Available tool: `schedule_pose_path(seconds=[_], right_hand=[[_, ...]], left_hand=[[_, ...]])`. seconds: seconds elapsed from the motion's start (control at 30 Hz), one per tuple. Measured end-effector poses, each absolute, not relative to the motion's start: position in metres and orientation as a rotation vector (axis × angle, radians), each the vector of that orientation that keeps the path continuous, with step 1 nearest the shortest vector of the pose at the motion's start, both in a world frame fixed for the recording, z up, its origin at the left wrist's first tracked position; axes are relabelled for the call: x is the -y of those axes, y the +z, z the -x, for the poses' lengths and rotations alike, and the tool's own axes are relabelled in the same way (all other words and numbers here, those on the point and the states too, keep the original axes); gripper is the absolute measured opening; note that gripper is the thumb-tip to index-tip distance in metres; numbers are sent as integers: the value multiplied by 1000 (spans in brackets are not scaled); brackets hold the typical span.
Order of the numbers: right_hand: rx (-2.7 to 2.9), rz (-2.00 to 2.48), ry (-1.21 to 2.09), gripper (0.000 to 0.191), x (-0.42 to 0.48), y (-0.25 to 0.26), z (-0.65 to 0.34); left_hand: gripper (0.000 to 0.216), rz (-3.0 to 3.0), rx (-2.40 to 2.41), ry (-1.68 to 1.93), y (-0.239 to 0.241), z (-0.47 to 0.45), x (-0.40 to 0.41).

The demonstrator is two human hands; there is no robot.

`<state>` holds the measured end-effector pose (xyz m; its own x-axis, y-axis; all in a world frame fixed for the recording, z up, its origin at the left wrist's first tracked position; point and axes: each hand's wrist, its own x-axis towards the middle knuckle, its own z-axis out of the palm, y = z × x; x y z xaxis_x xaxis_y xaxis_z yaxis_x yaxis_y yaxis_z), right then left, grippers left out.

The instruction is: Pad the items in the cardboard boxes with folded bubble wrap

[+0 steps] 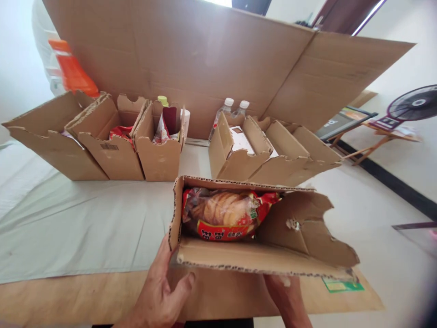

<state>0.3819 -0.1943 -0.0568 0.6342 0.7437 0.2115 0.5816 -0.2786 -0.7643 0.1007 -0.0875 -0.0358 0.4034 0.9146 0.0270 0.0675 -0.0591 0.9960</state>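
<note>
Cardboard panel stands at the far side, behind two groups of open boxes, left and right, on a cloth-covered table. A held box spans the near middle, just short of the right group; a far swing could knock that group, or even the bottles behind it. Its right end is cut low, so tilting that way could send the red food bag, lying in its left part, sliding out. The left hand grasps the left end; the right hand is beneath the near edge, its fingers hidden, so I cannot tell whether it grips. Uneven support could twist the box.
</note>
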Motion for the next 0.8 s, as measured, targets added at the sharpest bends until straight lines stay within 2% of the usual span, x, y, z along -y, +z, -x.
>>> schedule_pose_path(seconds=[0.1,0.23,0.33,0.53,0.7,0.8], right_hand=[[979,1990,228,27,176,-37,-409],[939,1922,265,39,147,-23,-441],[938,1927,309,40,140,-29,-452],[885,1978,308,50,149,-43,-450],[862,2021,254,53,147,-44,-451],[849,2022,228,68,152,-45,-453]], left_hand=[[80,-1503,-820,776,-17,-123,63],[86,-1545,-786,635,-12,-167,27],[88,-1575,-779,605,-25,-185,13],[74,-1558,-877,714,-40,-174,26],[85,-1562,-700,706,-40,-172,29],[91,-1496,-638,673,-37,-174,24]])
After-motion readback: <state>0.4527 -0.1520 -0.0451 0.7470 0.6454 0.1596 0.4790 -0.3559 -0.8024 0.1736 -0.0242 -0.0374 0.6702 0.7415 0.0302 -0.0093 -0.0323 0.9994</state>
